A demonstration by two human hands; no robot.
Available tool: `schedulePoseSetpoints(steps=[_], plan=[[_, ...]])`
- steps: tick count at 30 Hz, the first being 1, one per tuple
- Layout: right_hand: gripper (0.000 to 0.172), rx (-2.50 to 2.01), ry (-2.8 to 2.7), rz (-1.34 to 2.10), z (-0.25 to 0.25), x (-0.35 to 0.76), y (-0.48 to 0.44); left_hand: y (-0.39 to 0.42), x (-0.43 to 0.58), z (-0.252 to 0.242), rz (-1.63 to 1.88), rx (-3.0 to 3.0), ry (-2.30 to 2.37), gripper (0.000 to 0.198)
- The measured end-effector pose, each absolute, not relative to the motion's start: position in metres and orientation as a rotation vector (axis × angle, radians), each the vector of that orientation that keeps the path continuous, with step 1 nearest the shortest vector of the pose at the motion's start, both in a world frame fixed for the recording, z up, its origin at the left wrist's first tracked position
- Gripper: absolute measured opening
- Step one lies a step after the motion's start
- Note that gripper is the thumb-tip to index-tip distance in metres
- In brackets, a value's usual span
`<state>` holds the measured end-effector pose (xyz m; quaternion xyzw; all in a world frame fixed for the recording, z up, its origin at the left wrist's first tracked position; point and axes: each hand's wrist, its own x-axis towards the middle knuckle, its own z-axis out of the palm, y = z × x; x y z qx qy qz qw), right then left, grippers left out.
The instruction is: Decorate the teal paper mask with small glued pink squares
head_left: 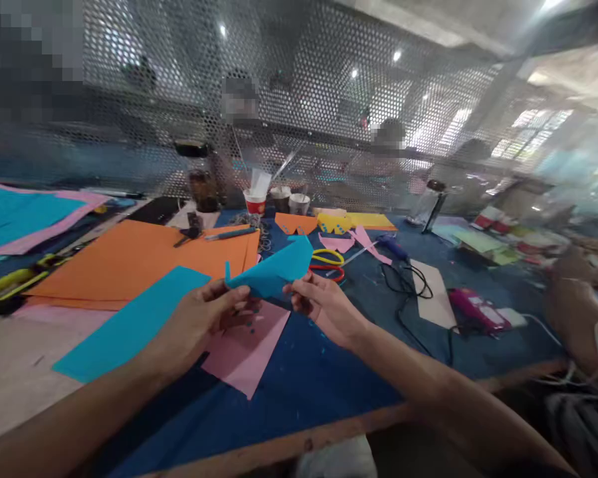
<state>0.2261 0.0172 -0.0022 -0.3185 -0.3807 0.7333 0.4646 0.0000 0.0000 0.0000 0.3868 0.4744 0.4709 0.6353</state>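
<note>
Between my two hands, a folded piece of blue paper (274,269) is held up above the table. My left hand (219,309) pinches its left end between thumb and fingers. At the right end, my right hand (319,299) grips it the same way. Below them lies a pink sheet (252,358) with small dark bits on it. A flat blue sheet (134,325) rests beside my left forearm, partly over orange sheets (104,259). Scissors with red and yellow handles (329,257) lie just beyond my right hand.
Cut orange (295,224) and yellow (335,223) paper shapes lie further back, near paper cups (255,202). A dark cable (403,285) and a magenta device (480,311) are on the right. A perforated screen (299,93) stands behind the table. Another person's arm (581,305) is at far right.
</note>
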Motion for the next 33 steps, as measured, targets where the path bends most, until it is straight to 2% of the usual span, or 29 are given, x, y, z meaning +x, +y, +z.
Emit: schedulePoseSetpoints(steps=[14,33], plan=[[0.029,-0.956,-1.087,1.348,-0.003,0.241,0.034,0.02,-0.014,0.001,0.982,0.965,1.141,0.023],[0.027,-0.998,-1.22,1.393,-0.008,0.243,0.034,0.029,-0.023,-0.001,1.078,1.004,1.191,0.045]])
